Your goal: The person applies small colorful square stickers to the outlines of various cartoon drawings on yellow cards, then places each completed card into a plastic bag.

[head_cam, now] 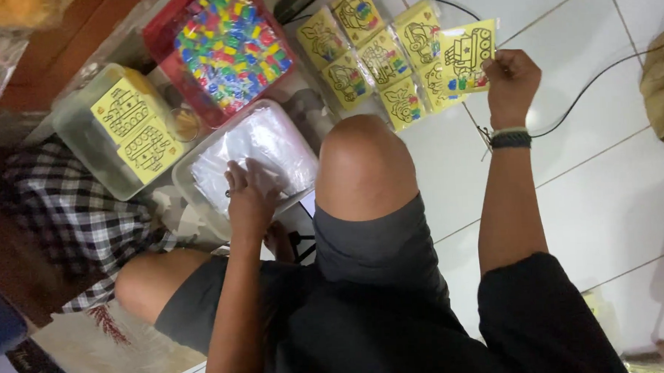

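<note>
Your right hand [512, 81] pinches a yellow card [467, 57] with a tank drawing and small coloured packets, held upright just beside the spread of similar yellow cards [371, 56]. Your left hand [250, 197] presses flat on a stack of clear plastic sleeves [271, 141], left of that spread.

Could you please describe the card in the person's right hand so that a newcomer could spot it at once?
Start at the white tiled floor, where a cluster of yellow picture cards lies beyond the raised knee. At its right edge, the right hand pinches one yellow card. It alone is lifted and gripped; the rest lie flat.
</note>
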